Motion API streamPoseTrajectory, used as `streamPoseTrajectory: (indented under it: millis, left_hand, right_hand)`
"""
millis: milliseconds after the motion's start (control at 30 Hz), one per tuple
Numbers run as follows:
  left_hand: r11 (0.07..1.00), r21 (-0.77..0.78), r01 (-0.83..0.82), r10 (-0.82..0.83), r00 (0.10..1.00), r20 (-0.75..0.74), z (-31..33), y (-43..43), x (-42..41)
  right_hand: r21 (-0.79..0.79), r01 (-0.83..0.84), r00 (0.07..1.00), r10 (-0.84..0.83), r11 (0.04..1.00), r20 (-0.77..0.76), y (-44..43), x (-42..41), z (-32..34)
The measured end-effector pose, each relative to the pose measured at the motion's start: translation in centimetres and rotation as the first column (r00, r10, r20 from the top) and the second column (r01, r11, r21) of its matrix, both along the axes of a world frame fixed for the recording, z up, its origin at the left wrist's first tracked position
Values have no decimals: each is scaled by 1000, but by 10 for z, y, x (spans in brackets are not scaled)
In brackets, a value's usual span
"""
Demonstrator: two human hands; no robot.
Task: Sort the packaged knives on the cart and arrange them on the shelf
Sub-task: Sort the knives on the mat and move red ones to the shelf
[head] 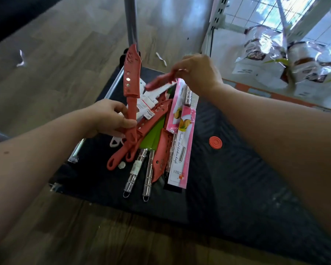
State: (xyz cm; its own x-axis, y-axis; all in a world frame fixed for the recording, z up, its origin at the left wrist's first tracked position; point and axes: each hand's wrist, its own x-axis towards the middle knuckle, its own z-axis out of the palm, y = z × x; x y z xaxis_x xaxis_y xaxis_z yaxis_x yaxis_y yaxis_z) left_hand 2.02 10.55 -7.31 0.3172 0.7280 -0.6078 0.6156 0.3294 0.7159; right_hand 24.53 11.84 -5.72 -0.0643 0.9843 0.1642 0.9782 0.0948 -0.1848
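Over cart (237,178), hands (109,119) grip red knives (132,73)

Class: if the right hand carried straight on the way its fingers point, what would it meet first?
Probably the upright red knife held by the left hand. The right hand points leftward, its own blurred red knife leading; depth is unclear, so they might miss.

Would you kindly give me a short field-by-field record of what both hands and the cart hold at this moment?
left hand: grips upright red knife by its handle
right hand: pinches second red knife, blurred, above the pile
cart: black deck bearing the pile
pile: red sheathed knives, green-bladed knives, pink packaged knives
loose: orange disc on deck, apart from pile
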Motion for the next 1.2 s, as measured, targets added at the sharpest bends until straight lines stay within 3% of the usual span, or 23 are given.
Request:
streamPoseTrajectory:
  millis: [200, 300, 400, 700, 967, 1200]
  left_hand:
    - [998, 41, -56, 53, 996, 69, 12, -2, 15]
    - [999, -12, -50, 51, 994, 92, 15, -11, 24]
    - [1000, -10, -8, 8, 998, 61, 15, -21, 34]
    - [1000, -9, 28, -26, 981, 190, 27, -40, 99]
    - [993, -25, 119, -113, 980, 167, 20, -69, 150]
    - [976, -36, 215, -205, 962, 183, 12, -101, 220]
  right_hand:
    - [1, 174, 957, -169, 985, -235, -18, -8, 14]
    - [-83, 279, 853, -287, 957, -436, -34, -5, 16]
    - [-227, 389, 726, -449, 893, -521, -55, 8, 15]
    - [-636, 457, 301, -781, 622, -547, -92, 49, 22]
    - [-717, 529, 113, -875, 454, -471, -162, 111, 15]
    - [-735, 581, 70, -921, 350, -384, -212, 177, 8]
